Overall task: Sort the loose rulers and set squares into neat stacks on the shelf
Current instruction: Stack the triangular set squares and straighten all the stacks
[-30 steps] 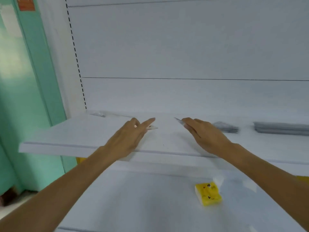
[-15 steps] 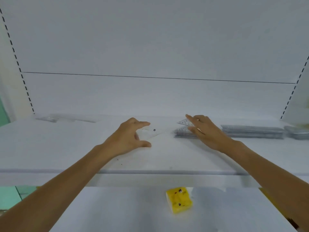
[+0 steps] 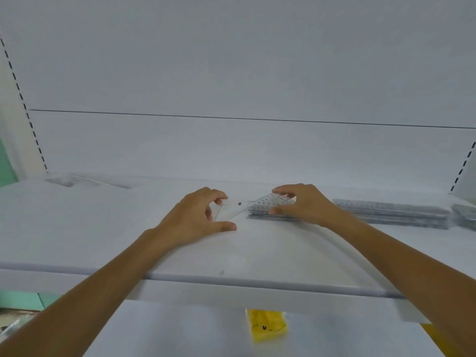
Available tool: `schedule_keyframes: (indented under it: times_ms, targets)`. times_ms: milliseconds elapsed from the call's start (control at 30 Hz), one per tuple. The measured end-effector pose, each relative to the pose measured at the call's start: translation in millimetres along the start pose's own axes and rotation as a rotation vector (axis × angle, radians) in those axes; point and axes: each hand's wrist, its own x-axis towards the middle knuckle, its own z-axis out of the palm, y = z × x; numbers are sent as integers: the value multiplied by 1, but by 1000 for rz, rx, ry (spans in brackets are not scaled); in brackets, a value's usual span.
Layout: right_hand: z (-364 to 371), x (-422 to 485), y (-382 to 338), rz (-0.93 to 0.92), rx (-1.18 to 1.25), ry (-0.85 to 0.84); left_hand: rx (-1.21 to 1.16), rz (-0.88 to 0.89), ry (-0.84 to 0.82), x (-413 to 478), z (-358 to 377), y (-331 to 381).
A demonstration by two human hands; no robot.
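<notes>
Clear set square (image 3: 238, 207) held by left hand (image 3: 192, 220) and right hand (image 3: 307, 206).

White shelf (image 3: 77, 228), white back panel (image 3: 231, 73) with black dashed slot strips. Clear set square (image 3: 268, 200), black numerals. Grey-clear ruler stack (image 3: 391, 212), fine dark ticks, near shelf's right edge. Yellow packet (image 3: 266, 325), black eye print.

Small black scale digits run along the edges of the clear set square (image 3: 268, 200), near the back edge of the shelf (image 3: 77, 228); 2, 3, 4 and 5 seem legible. Markings on the ruler stack (image 3: 391, 212) are too blurred to read.
</notes>
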Motion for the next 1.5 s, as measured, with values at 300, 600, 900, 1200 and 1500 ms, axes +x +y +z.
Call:
schedule_keyframes:
  times_ms: [300, 600, 900, 1200, 1500]
  targets:
    - [8, -3, 7, -19, -177, -183, 23, -16, 13, 4, -9, -2]
    - [5, -87, -13, -372, -422, 174, -32, 28, 82, 32, 6, 20]
    - [14, -106, -12, -276, -306, -95, 49, 87, -34, 60, 32, 56]
    - [15, -110, -14, -277, -306, -105, -30, 48, -43, 77, 51, 56]
    - [16, -109, -12, -296, -305, -89, -9, 50, -113, 82, 57, 50]
